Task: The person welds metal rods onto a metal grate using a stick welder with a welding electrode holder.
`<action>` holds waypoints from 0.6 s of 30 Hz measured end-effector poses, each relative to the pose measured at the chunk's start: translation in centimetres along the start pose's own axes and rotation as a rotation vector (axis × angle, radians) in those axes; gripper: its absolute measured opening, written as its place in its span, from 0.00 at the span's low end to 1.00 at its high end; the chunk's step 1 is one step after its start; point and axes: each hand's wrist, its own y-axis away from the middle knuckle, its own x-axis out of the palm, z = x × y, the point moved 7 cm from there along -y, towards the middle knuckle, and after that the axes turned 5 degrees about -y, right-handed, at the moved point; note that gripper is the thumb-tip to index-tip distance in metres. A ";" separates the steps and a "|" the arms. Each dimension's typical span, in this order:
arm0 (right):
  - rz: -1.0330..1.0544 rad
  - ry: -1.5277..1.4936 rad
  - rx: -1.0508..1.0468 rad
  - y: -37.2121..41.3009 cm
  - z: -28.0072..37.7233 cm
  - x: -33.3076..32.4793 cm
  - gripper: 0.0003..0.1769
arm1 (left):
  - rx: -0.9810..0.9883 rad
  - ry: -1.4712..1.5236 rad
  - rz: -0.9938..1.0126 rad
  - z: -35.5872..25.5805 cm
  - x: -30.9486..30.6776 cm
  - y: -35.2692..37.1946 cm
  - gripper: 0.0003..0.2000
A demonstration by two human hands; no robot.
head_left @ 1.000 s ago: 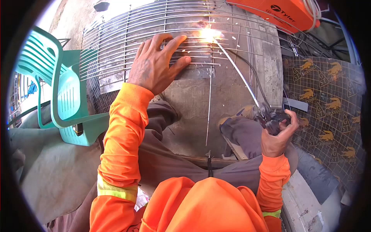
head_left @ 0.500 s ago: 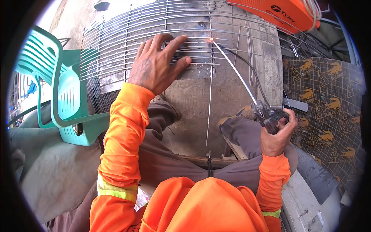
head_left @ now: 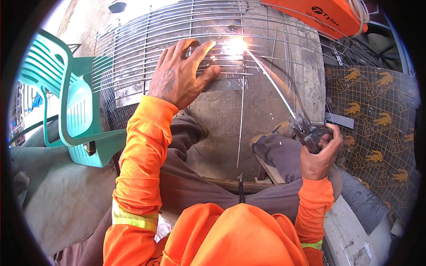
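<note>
My left hand (head_left: 179, 73) lies with fingers spread on the thin metal rods of a grille (head_left: 133, 53). In my right hand (head_left: 319, 153) is a dark electrode holder (head_left: 306, 133), its handle wrapped by my fingers. A long welding rod (head_left: 273, 84) runs from the holder up to the grille. At the rod's tip a bright arc (head_left: 237, 45) glows with sparks, just right of my left fingertips, and hides the joint there. A cross bar (head_left: 241, 128) extends from the grille down toward my lap.
A teal plastic chair (head_left: 80, 106) stands at the left. An orange machine marked Tyler (head_left: 319, 17) is at the top right, with cables beside it. Dark printed board (head_left: 372, 133) lies at the right. My legs are below the grille, near a wooden piece (head_left: 235, 185).
The small glow at the rod's tip has grown into a bright arc with flying sparks. Both hands have stayed almost in place.
</note>
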 end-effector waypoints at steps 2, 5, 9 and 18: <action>-0.008 0.004 0.000 -0.1 0.0 0.0 0.39 | -0.005 0.002 0.005 0.1 0.0 0.0 0.28; 0.000 -0.065 0.064 0.7 -1.5 0.1 0.40 | 0.090 0.040 -0.049 1.3 1.6 0.6 0.28; -0.046 -0.174 0.064 0.3 -1.1 -0.5 0.40 | 0.006 0.109 0.027 0.1 -0.5 -0.2 0.30; -0.041 -0.196 0.093 0.0 -1.5 -1.2 0.43 | 0.015 0.071 -0.034 0.4 -0.5 -0.4 0.33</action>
